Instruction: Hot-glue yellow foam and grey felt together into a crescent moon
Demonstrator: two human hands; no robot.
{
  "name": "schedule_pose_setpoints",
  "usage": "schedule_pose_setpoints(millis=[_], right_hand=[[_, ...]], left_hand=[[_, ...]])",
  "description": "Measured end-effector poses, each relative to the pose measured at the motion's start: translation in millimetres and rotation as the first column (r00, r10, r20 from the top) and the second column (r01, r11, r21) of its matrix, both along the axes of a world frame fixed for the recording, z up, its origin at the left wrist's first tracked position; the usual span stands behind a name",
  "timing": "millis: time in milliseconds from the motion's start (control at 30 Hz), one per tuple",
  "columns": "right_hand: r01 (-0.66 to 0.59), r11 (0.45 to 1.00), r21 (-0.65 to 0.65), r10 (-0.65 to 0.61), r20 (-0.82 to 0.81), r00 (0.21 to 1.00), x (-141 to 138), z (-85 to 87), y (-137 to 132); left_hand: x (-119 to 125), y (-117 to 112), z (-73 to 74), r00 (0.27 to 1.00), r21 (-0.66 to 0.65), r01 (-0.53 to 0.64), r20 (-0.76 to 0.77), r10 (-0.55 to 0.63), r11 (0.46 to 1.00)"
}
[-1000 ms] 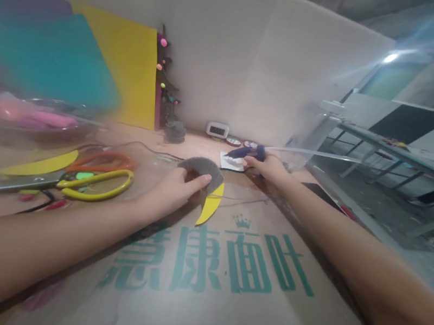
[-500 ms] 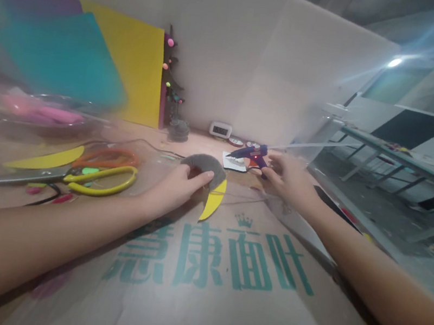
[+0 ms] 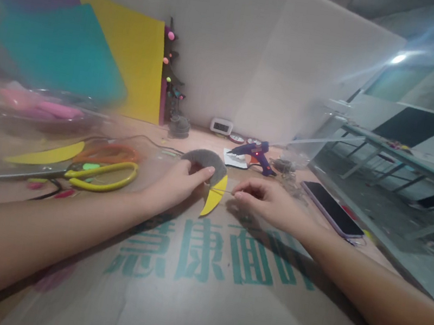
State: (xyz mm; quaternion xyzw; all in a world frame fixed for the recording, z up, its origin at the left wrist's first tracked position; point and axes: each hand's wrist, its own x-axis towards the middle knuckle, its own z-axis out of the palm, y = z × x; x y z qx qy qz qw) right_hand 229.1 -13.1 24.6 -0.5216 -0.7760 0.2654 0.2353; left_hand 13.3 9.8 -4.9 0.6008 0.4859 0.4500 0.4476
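Observation:
My left hand presses down on a grey felt half-round that overlaps a yellow crescent, with the forefinger laid across the felt. My right hand lies just right of the crescent, fingers curled in a pinch on a thin strand that runs toward the felt piece. Both pieces rest on a flattened cardboard sheet with green printed characters. A blue glue gun with a red light stands behind, apart from both hands.
Yellow-handled scissors, orange scissors and another yellow crescent lie at the left. A phone lies at the right. Coloured sheets lean on the back wall beside a small clock.
My right hand let go of the glue gun, which now stands on its own, and came back to the yellow crescent in a pinch. My left hand stayed on the felt.

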Motion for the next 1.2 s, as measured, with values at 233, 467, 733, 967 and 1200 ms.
schedule_pose_setpoints(millis=[233, 467, 733, 967, 1200], right_hand=[[0.107, 0.982, 0.153, -0.091, -0.104, 0.990, 8, -20.7, 11], [0.157, 0.944, 0.290, -0.140, -0.081, 0.987, 2, -24.4, 8], [0.154, 0.941, 0.300, -0.140, -0.068, 0.988, 0, -23.7, 7], [0.123, 0.942, 0.312, -0.102, -0.083, 0.991, 2, -26.4, 8], [0.116, 0.937, 0.331, -0.082, -0.113, 0.990, 1, -26.7, 7]], left_hand=[[-3, 4, -2.9, 0.980, 0.047, 0.188, -0.073, -0.184, 0.981], [-2, 4, -3.4, 0.966, 0.032, 0.244, -0.103, -0.239, 0.969], [-1, 1, -4.7, 0.953, 0.039, 0.299, -0.069, -0.296, 0.953], [-2, 3, -6.9, 0.929, 0.001, 0.367, -0.046, -0.366, 0.930], [-6, 7, -9.9, 0.903, -0.082, 0.415, -0.078, -0.421, 0.906]])
